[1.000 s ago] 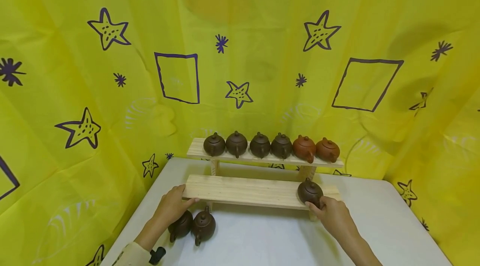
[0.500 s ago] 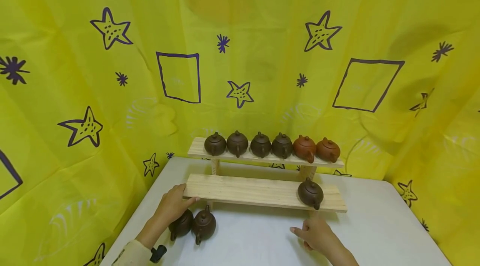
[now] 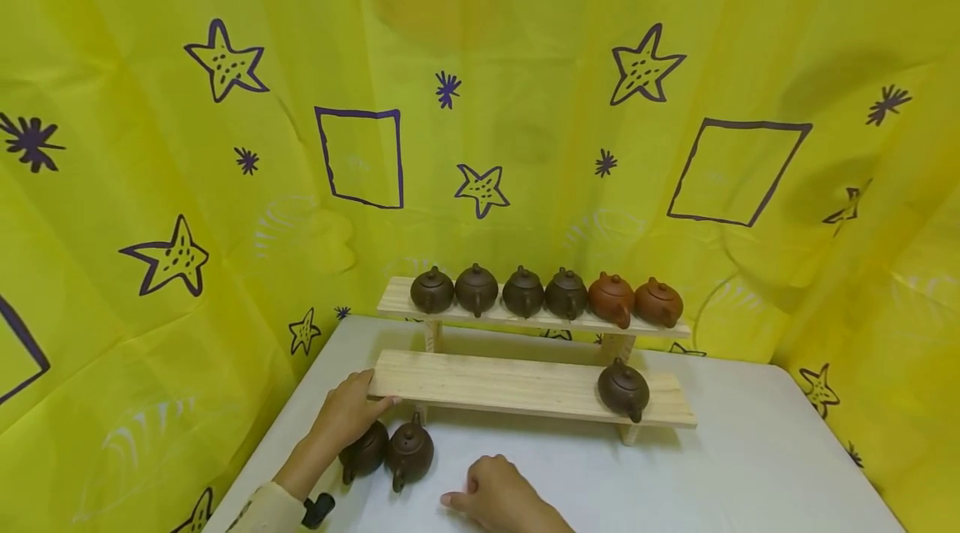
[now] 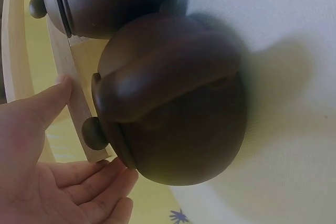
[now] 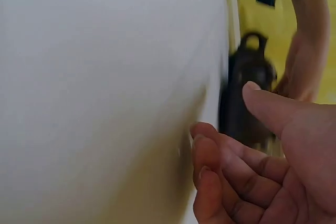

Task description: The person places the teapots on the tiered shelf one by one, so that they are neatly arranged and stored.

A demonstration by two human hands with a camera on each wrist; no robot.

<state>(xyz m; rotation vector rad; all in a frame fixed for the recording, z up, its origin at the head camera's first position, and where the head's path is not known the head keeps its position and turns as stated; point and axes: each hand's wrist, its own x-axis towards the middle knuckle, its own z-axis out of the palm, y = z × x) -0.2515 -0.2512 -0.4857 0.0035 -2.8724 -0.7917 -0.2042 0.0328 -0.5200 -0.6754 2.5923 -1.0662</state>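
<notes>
My left hand grips the left end of the lower wooden shelf, its thumb on the front edge and its fingers at the end. Just below that hand, two dark brown teapots stand side by side on the table: one nearer the wrist and one to its right. In the left wrist view a teapot fills the middle, close to the fingertips. My right hand is over the table right of this pair, loosely curled and holding nothing. Another brown teapot sits near the lower shelf's right end.
On the upper shelf stands a row of several dark brown teapots and two reddish ones at the right. A white table carries the rack. Behind hangs a yellow curtain with drawn stars.
My right hand has let go of the teapot on the lower shelf and moved left and toward me, near the two table teapots. My left hand keeps its grip on the shelf.
</notes>
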